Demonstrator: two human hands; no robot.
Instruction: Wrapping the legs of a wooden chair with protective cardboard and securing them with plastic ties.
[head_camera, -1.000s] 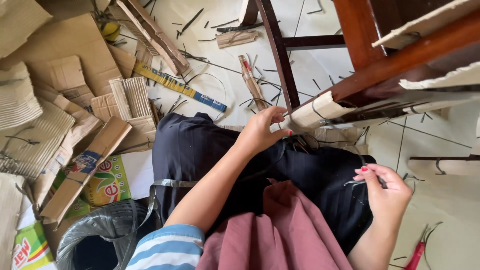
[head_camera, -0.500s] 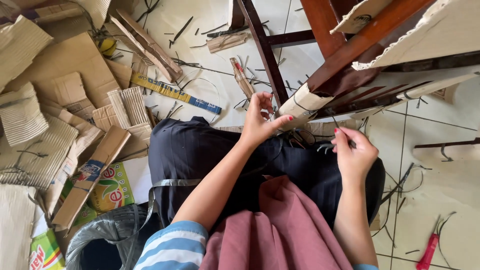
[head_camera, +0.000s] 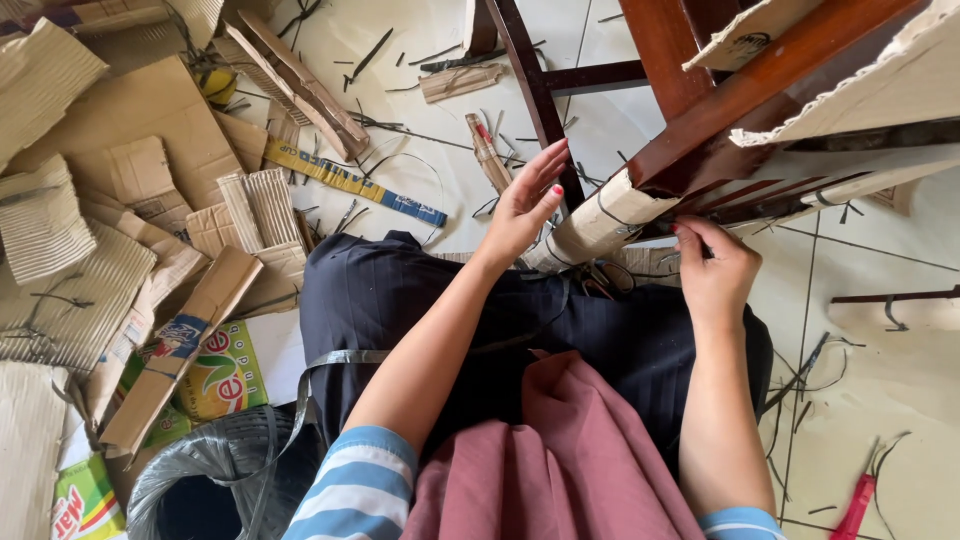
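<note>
A dark wooden chair (head_camera: 700, 110) lies tipped over my lap, parts of it covered with cardboard. One leg end is wrapped in cardboard (head_camera: 600, 222) bound with a thin black strap. My left hand (head_camera: 525, 205) rests flat against the left side of that wrap, fingers stretched out and apart. My right hand (head_camera: 712, 268) sits at the right side of the wrap, fingers pinched on the end of a thin black strap (head_camera: 688, 232). Scissors (head_camera: 600, 278) lie on my dark lap just under the wrap.
Corrugated cardboard scraps (head_camera: 120, 200) and printed box pieces (head_camera: 215, 372) pile up on the left. A roll of grey strapping (head_camera: 210, 470) sits at the lower left. Cut black strap bits litter the tiled floor (head_camera: 880, 380). A red-handled tool (head_camera: 858, 505) lies at the lower right.
My right hand has risen from beside my lap up to the wrapped leg end, carrying the strap. My left hand has opened from a pinch and laid flat on the wrap.
</note>
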